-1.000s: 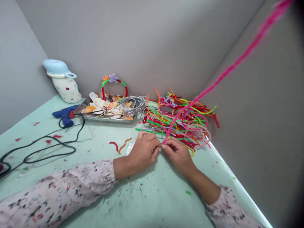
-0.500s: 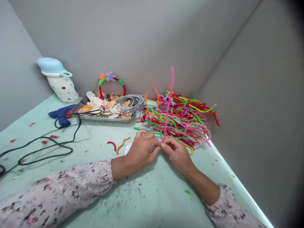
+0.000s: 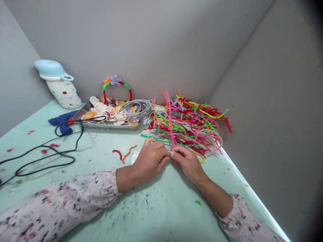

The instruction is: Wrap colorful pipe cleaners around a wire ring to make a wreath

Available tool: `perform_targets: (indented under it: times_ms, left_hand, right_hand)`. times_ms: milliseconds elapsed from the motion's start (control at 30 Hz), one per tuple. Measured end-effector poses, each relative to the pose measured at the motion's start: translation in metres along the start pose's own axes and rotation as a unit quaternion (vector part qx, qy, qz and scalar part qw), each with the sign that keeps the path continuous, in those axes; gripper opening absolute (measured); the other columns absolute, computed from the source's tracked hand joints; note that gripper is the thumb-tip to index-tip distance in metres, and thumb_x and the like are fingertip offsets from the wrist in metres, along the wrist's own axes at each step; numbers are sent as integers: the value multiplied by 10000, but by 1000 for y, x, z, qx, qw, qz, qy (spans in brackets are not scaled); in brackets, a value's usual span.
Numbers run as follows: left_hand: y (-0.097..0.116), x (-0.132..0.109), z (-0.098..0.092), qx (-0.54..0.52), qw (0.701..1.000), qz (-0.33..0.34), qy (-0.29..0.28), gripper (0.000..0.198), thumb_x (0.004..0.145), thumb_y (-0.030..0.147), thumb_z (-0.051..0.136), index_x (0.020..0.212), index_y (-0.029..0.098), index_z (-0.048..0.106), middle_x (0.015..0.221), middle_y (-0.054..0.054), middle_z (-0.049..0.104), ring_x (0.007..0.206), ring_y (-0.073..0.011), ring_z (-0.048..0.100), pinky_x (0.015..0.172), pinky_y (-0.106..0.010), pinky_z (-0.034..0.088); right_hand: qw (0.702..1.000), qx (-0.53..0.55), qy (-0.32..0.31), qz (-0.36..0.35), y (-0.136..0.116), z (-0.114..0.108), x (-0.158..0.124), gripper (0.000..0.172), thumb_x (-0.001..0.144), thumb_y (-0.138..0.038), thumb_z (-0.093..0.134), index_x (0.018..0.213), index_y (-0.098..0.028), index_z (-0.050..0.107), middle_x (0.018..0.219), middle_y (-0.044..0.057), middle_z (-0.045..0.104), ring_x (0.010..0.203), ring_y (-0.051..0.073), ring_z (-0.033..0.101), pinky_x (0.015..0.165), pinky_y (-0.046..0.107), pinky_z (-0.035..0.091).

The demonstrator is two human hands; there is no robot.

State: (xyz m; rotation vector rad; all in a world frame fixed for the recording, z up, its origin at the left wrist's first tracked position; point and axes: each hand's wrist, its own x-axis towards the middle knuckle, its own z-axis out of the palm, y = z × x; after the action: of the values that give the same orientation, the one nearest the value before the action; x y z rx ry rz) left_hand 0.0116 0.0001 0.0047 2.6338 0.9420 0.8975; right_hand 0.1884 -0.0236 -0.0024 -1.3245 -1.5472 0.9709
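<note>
A pink pipe cleaner [image 3: 170, 117] rises from between my fingertips, its long end pointing away from me. My left hand [image 3: 152, 158] pinches its near end, fingertips closed. Right beside it, my right hand [image 3: 186, 162] pinches the same end between thumb and forefinger, so the two hands touch or nearly touch. The exact grip point is hidden by the fingers. Just beyond the hands lies a pile of coloured pipe cleaners [image 3: 202, 129]. Left of my left hand are a short red piece [image 3: 117, 154] and an orange piece [image 3: 129, 154] of pipe cleaner.
A metal tray [image 3: 113, 126] holds shells, with a coil of grey wire [image 3: 137, 109] over its right side. A pipe-cleaner hoop with flowers [image 3: 116, 81] stands there. Further left are a blue glue gun [image 3: 64, 121] with a black cord [image 3: 47, 164] and a blue-lidded bottle [image 3: 62, 90].
The pink pipe cleaner's upper end has swung left and dropped lower, over the pile. Both hands keep their pinch in nearly the same place. The view has shifted slightly.
</note>
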Motion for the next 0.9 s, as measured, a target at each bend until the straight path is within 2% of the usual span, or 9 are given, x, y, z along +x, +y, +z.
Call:
perform_targets:
  times_ms: [100, 200, 267, 367, 533, 733, 900]
  left_hand:
    - [0, 0, -1, -6, 1000, -10, 5, 127, 876, 191, 533, 808, 178, 640, 768, -14, 617, 780, -166, 548, 848, -364, 334]
    - [0, 1, -2, -32, 999, -35, 23, 98, 857, 195, 562, 793, 174, 633, 753, -9, 608, 765, -161, 547, 846, -362, 340]
    - [0, 2, -3, -51, 997, -47, 33, 90, 851, 196, 570, 793, 177, 635, 748, -5, 612, 759, -159, 548, 849, -363, 340]
    - [1, 3, -4, -64, 995, -64, 40, 98, 854, 201, 564, 798, 185, 643, 756, -5, 625, 761, -163, 547, 849, -371, 337]
    - [3, 4, -6, -79, 993, -74, 39, 105, 858, 191, 540, 812, 180, 634, 800, -19, 634, 794, -174, 546, 832, -370, 342]
    - [5, 4, -10, -77, 996, -43, 26, 155, 857, 135, 471, 862, 168, 622, 813, -40, 607, 819, -185, 526, 811, -364, 355]
    - [4, 5, -10, -79, 996, -32, 39, 155, 871, 147, 477, 887, 179, 628, 824, -33, 620, 824, -176, 542, 834, -363, 359]
  right_hand:
    - [1000, -9, 7, 0, 1, 2, -1, 154, 835, -307, 586, 745, -185, 609, 661, -25, 528, 593, 123, 466, 570, 242, 376]
    - [999, 11, 40, -27, 4, 6, -4, 126, 844, -325, 599, 845, -200, 587, 730, -14, 574, 625, 128, 519, 583, 242, 418]
    - [996, 10, 57, -69, 6, 7, -6, 107, 851, -301, 603, 902, -214, 568, 798, -2, 597, 683, 137, 563, 625, 252, 459]
    - [983, -55, 58, -164, 7, 4, -7, 66, 859, -223, 594, 924, -219, 592, 920, 34, 610, 834, 162, 599, 713, 279, 498]
    - [942, -149, 56, -297, 8, -2, -5, 188, 856, -100, 570, 984, -226, 628, 962, 55, 637, 950, 178, 605, 817, 322, 508]
    - [924, -177, 77, -331, 10, -4, -3, 241, 858, -67, 559, 1007, -236, 643, 965, 58, 661, 927, 169, 631, 810, 317, 530]
    - [908, -206, 95, -352, 11, -5, -2, 243, 861, -79, 567, 1029, -239, 641, 980, 66, 659, 921, 168, 641, 797, 313, 546]
